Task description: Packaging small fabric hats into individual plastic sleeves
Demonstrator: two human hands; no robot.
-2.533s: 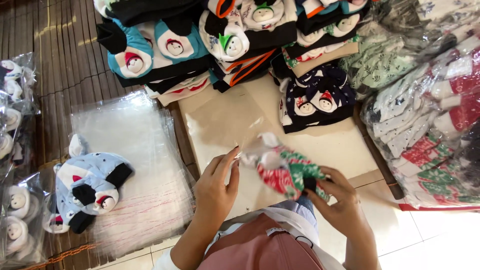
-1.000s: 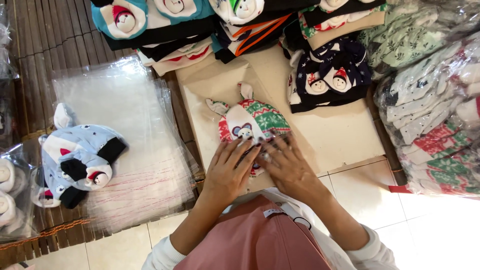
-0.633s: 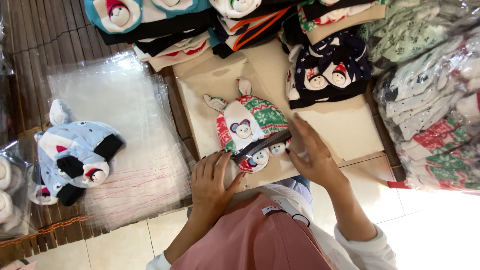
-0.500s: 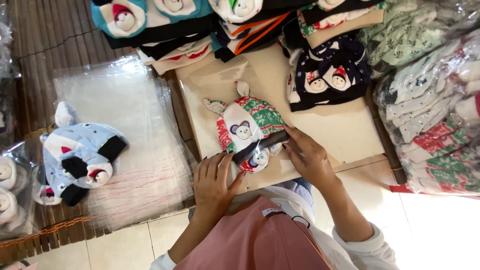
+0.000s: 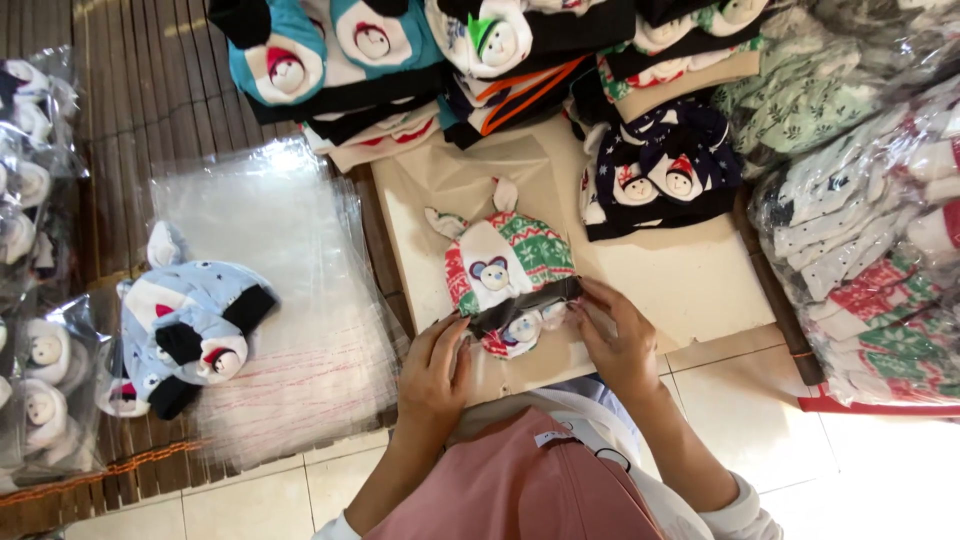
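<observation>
Red-green knitted hats (image 5: 505, 270) are pinched at their dark cuff (image 5: 525, 305) by left hand (image 5: 437, 368) and right hand (image 5: 612, 335); uneven pulling could skew the stack.

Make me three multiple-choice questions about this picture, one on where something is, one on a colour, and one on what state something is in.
1. Where does the pale blue hat lie?
A. On the clear plastic bags
B. On the beige board
C. On the floor tiles

2. Which colours pattern the hat between the hands?
A. Yellow and purple
B. Red, green and white
C. Plain black

3. How are the hands placed?
A. Both lifted away
B. One on the blue hat
C. Both at the dark cuff

Answers: 1 A, it sits on the stacked bags left of the board. 2 B, knit pattern shows them. 3 C, left hand and right hand grip its two ends.
</observation>
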